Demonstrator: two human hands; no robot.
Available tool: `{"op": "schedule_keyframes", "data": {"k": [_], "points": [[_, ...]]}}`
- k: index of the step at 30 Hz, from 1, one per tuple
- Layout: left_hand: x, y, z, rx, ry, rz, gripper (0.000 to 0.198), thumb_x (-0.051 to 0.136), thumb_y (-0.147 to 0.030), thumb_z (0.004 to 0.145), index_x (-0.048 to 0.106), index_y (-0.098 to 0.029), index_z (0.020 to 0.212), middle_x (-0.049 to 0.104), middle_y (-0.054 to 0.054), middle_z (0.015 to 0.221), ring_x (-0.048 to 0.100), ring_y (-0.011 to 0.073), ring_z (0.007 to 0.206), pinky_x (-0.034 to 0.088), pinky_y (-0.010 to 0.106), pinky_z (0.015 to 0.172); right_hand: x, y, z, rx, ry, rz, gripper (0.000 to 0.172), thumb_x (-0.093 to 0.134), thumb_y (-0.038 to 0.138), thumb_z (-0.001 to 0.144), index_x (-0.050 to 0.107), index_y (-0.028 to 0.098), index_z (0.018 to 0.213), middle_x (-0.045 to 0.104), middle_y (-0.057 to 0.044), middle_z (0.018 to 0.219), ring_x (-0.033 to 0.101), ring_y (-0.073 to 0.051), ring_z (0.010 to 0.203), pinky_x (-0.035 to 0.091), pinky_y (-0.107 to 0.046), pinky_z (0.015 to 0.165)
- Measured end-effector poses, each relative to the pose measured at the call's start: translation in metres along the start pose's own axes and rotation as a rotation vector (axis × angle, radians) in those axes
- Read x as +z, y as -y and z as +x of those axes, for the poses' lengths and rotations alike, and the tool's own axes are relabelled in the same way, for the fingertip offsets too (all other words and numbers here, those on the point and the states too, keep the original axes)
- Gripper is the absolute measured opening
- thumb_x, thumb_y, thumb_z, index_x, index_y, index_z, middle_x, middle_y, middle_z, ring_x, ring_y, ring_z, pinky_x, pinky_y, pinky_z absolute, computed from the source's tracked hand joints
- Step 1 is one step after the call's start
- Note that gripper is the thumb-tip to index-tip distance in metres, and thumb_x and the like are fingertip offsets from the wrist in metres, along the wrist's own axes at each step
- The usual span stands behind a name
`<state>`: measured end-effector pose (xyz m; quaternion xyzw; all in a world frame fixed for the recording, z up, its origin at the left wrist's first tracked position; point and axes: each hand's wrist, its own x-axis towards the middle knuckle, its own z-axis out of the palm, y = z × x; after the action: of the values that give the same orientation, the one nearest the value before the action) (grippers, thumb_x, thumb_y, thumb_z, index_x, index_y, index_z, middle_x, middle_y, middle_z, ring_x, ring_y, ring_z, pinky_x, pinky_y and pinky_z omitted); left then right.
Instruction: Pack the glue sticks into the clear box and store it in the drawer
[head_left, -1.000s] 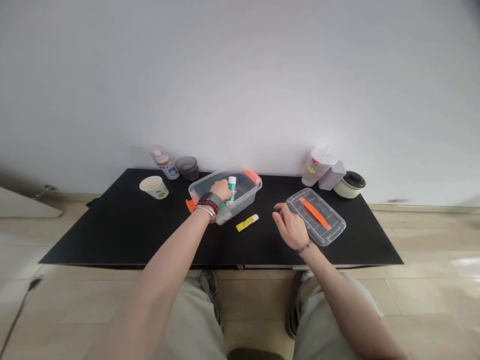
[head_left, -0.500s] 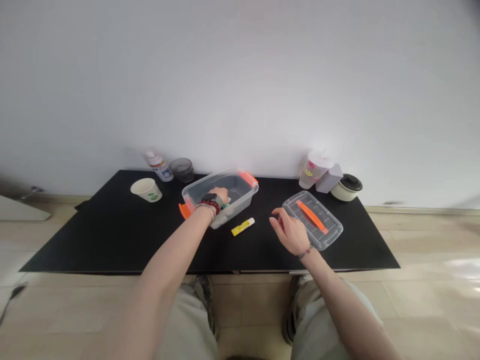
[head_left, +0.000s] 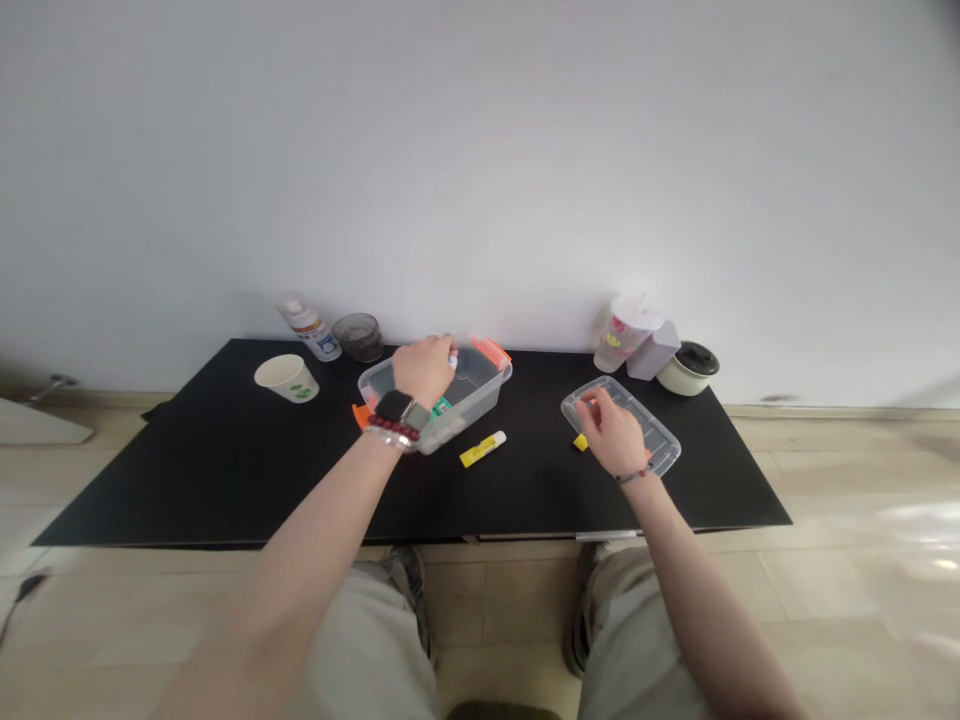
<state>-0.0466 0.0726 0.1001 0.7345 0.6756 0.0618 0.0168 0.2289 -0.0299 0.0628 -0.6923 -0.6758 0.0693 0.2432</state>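
My left hand (head_left: 422, 368) is closed inside the clear bin with orange latches (head_left: 491, 378). A white tip sticks out of the fist, and the green body of the glue stick (head_left: 441, 405) shows through the bin wall below it. My right hand (head_left: 611, 430) rests on the clear lid (head_left: 664, 445). Its fingers curl over the lid's near-left corner and hide the orange handle. A small yellow piece (head_left: 580, 442) lies by the thumb. A yellow glue stick (head_left: 482, 448) lies on the black table (head_left: 225, 470) between the bin and the lid.
A paper cup (head_left: 286, 377), a white bottle (head_left: 306, 326) and a dark glass (head_left: 358, 335) stand at the back left. At the back right are a plastic cup (head_left: 622, 340), a pale box (head_left: 651, 350) and a lidded bowl (head_left: 688, 367). The wall runs directly behind the table.
My right hand moved from the bare table onto the lid. My left hand dipped into the bin with the green stick and now sits higher at its far side.
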Motion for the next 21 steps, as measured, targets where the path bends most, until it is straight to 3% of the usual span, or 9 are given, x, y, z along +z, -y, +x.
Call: {"op": "schedule_keyframes", "data": {"k": [1, 3, 5, 8, 11, 16, 21], "points": [[-0.006, -0.006, -0.013, 0.038, -0.099, -0.033, 0.035, 0.036, -0.031, 0.097, 0.064, -0.021, 0.116, 0.068, 0.013, 0.112, 0.062, 0.0289, 0.105, 0.043, 0.039, 0.089, -0.002, -0.008, 0.004, 0.035, -0.002, -0.020, 0.027, 0.044, 0.041, 0.097, 0.061, 0.020, 0.101, 0.065, -0.001, 0.072, 0.060, -0.018, 0.065, 0.032, -0.026, 0.056], [-0.009, -0.018, -0.043, 0.146, -0.170, -0.084, 0.033, 0.035, -0.031, 0.098, 0.064, -0.022, 0.111, 0.068, 0.010, 0.106, 0.062, 0.0265, 0.101, 0.042, 0.037, 0.089, -0.003, -0.024, 0.011, 0.067, 0.051, -0.064, 0.020, 0.049, 0.034, 0.095, 0.063, 0.021, 0.101, 0.068, -0.002, 0.078, 0.061, -0.018, 0.069, 0.034, -0.026, 0.057], [0.001, -0.026, -0.071, 0.237, -0.133, -0.115, 0.030, 0.037, -0.032, 0.098, 0.065, -0.023, 0.106, 0.067, 0.008, 0.100, 0.062, 0.0253, 0.097, 0.043, 0.035, 0.086, 0.000, -0.038, 0.014, 0.058, 0.157, -0.113, 0.016, 0.052, 0.025, 0.092, 0.065, 0.021, 0.101, 0.069, -0.005, 0.090, 0.062, -0.018, 0.076, 0.037, -0.026, 0.060], [0.030, -0.027, -0.099, 0.324, -0.024, -0.163, 0.026, 0.043, -0.030, 0.097, 0.065, -0.023, 0.110, 0.065, 0.008, 0.106, 0.061, 0.0242, 0.097, 0.044, 0.033, 0.082, 0.009, -0.049, 0.012, 0.028, 0.312, -0.174, 0.024, 0.054, 0.013, 0.087, 0.067, 0.022, 0.105, 0.066, -0.008, 0.110, 0.064, -0.019, 0.086, 0.042, -0.028, 0.066], [0.059, -0.022, -0.107, 0.325, 0.021, -0.140, 0.028, 0.046, -0.029, 0.096, 0.061, -0.021, 0.119, 0.063, 0.010, 0.112, 0.060, 0.0250, 0.100, 0.045, 0.033, 0.082, 0.020, -0.047, 0.007, 0.028, 0.390, -0.226, 0.030, 0.056, 0.013, 0.087, 0.067, 0.024, 0.113, 0.062, -0.010, 0.118, 0.065, -0.021, 0.091, 0.045, -0.030, 0.071], [0.093, -0.026, -0.105, 0.293, 0.028, -0.060, 0.037, 0.052, -0.027, 0.093, 0.054, -0.015, 0.128, 0.060, 0.014, 0.117, 0.056, 0.0287, 0.108, 0.046, 0.037, 0.084, 0.037, -0.037, 0.004, 0.055, 0.488, -0.385, 0.028, 0.065, 0.028, 0.087, 0.065, 0.018, 0.113, 0.063, -0.015, 0.116, 0.063, -0.029, 0.103, 0.049, -0.035, 0.073], [0.116, -0.035, -0.103, 0.292, 0.010, -0.016, 0.035, 0.054, -0.026, 0.092, 0.056, -0.013, 0.124, 0.060, 0.016, 0.113, 0.053, 0.0327, 0.110, 0.043, 0.044, 0.086, 0.051, -0.036, 0.005, 0.059, 0.459, -0.429, 0.027, 0.069, 0.020, 0.083, 0.063, 0.013, 0.108, 0.065, -0.019, 0.114, 0.063, -0.029, 0.106, 0.049, -0.035, 0.078]]}}
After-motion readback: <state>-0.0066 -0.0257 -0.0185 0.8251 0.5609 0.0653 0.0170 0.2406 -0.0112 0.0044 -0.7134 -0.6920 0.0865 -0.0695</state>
